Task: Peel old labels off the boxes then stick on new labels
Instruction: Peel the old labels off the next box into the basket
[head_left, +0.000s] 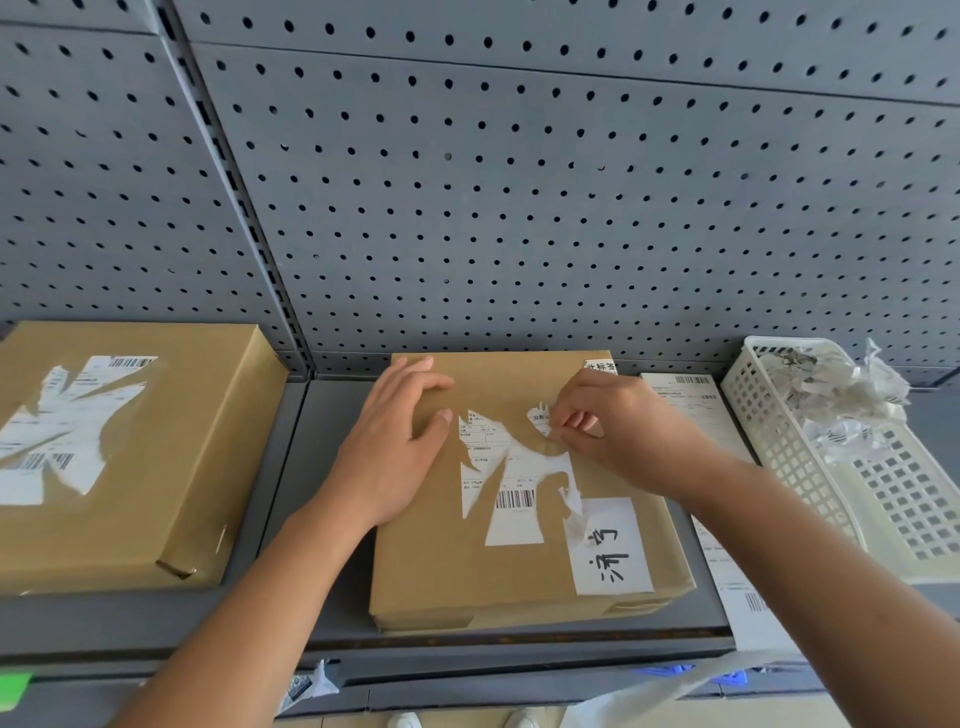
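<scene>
Box (441, 571) is held down by the flat, spread left hand (395, 441); label scrap (537, 418) is pinched by the right hand (618, 436), with the remaining label (511, 493) just below, toward the person.

Left box (130, 457) cut by edge; print on label (514, 519) unreadable.
</scene>
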